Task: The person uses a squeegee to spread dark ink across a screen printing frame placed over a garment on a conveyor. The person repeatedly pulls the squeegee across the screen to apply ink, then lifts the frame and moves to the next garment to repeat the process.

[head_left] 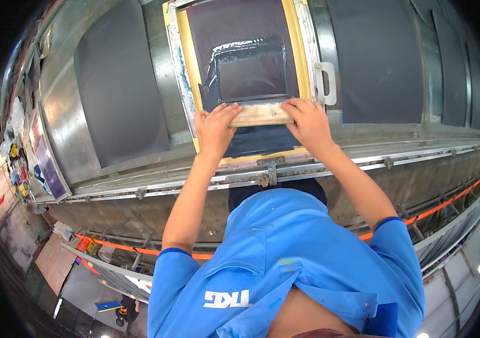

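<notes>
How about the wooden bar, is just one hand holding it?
No, the left hand and right hand grip opposite ends of the bar.

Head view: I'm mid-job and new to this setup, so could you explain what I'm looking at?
No robot here: these are a person's bare hands, seen from a fisheye camera on their head looking down, so straight edges bend. The blue shirt is the wearer's own. The left hand and right hand grip opposite ends of a pale wooden bar across a yellow-edged frame with a dark panel inside. The frame lies on a long metal table, with flat dark sheets on either side.
</notes>
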`<state>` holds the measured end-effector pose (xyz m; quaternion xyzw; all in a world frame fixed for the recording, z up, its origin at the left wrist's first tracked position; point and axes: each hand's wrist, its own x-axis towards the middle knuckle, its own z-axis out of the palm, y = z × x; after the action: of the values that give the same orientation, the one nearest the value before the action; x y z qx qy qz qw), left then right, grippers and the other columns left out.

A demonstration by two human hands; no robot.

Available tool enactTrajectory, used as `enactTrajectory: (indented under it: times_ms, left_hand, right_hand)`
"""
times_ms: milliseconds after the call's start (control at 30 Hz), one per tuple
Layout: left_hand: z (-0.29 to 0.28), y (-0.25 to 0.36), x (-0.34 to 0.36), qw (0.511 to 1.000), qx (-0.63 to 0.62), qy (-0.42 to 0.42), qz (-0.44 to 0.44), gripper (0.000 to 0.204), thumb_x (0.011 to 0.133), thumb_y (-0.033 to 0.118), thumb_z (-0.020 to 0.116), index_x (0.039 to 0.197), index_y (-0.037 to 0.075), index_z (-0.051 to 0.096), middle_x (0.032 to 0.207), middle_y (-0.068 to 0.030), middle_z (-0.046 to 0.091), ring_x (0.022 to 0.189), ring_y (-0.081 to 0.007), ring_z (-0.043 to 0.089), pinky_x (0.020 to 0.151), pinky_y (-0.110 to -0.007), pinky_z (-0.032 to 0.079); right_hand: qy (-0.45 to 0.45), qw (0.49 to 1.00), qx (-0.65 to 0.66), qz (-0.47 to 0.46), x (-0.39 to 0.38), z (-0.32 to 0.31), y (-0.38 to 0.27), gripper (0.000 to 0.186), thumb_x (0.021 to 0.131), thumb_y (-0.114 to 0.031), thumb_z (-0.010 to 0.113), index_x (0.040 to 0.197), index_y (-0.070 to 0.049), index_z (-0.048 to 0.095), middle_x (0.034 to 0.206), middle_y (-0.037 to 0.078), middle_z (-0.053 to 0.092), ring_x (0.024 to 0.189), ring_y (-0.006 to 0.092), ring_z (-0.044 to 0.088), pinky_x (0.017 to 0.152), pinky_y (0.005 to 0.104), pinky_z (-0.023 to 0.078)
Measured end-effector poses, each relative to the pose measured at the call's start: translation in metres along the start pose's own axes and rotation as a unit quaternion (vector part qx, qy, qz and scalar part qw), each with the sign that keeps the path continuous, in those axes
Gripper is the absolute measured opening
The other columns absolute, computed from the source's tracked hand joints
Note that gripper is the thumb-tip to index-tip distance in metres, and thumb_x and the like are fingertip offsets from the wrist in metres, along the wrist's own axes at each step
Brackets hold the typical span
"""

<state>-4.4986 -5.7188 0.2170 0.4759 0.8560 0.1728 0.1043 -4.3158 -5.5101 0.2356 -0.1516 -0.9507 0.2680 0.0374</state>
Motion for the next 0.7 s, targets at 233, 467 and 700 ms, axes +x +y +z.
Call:
enactTrajectory:
  times_ms: [233, 467, 700]
  left_hand:
    - [-0.027, -0.033, 0.146, 0.998, 0.015, 0.066, 0.017, 0.040, 0.074, 0.018, 0.080, 0.112, 0.029, 0.079, 0.087, -0.0057, 0.076, 0.076, -0.0265, 0.069, 0.080, -0.037, 0.045]
    - [-0.012, -0.019, 0.093, 1.000, 0.014, -0.015, -0.015, 0.042, 0.068, 0.017, 0.078, 0.109, 0.028, 0.080, 0.097, -0.0054, 0.077, 0.084, -0.0277, 0.072, 0.077, -0.042, 0.054]
    - [0.009, 0.016, -0.032, 1.000, -0.025, 0.000, -0.015, 0.042, 0.070, 0.006, 0.078, 0.109, 0.021, 0.076, 0.118, 0.0039, 0.075, 0.114, -0.0158, 0.067, 0.087, -0.041, 0.040]
  right_hand:
    - [0.068, 0.995, -0.069, -0.020, 0.136, -0.022, 0.058, 0.040, 0.079, -0.013, 0.076, 0.118, -0.015, 0.070, 0.121, 0.002, 0.068, 0.112, 0.0228, 0.062, 0.093, 0.0400, 0.045]
    - [0.065, 0.997, -0.043, -0.016, 0.070, 0.006, 0.046, 0.043, 0.077, -0.014, 0.078, 0.119, -0.015, 0.068, 0.120, 0.002, 0.067, 0.111, 0.0238, 0.061, 0.094, 0.0412, 0.044]
    - [-0.001, 1.000, 0.016, 0.013, -0.036, 0.012, -0.004, 0.054, 0.070, -0.012, 0.083, 0.122, -0.014, 0.069, 0.125, 0.003, 0.065, 0.120, 0.0257, 0.058, 0.103, 0.0439, 0.040]
